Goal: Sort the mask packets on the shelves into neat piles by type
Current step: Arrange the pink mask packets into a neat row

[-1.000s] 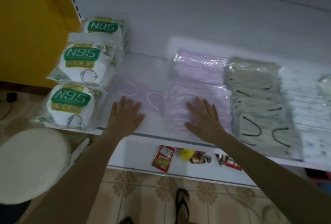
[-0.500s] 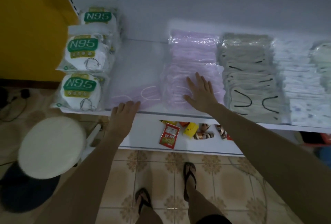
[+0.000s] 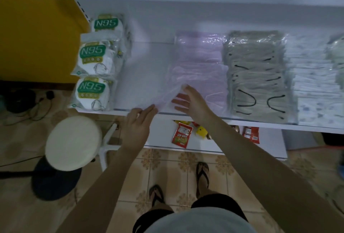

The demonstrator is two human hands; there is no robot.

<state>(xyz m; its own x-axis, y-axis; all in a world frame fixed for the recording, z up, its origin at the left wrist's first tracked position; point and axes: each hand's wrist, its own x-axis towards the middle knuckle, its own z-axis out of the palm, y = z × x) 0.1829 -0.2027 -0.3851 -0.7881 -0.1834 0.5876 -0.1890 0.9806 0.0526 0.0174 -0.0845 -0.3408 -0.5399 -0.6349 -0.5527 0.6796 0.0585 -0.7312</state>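
A loose pink mask packet (image 3: 163,98) is tilted up at the front of the white shelf (image 3: 145,65). My right hand (image 3: 193,102) pinches its raised right corner between thumb and fingers. With straight fingers, my left hand (image 3: 137,126) touches the packet's low front edge at the shelf lip. Just right of it lies the pink mask pile (image 3: 201,59), then a grey pile with black ear loops (image 3: 255,68) and a white patterned pile (image 3: 314,83). Three N95 packets (image 3: 93,91) are stacked in a row at the shelf's left end.
Bare shelf lies between the N95 packets and the pink pile. A lower shelf (image 3: 223,143) holds red snack packets (image 3: 181,136) and small items. A round white stool (image 3: 72,141) stands on the tiled floor at my left. My feet are below.
My right hand left the top of the pink pile and took the loose pink packet's corner, lifting it. My left hand slid back from the packet to the shelf's front edge.
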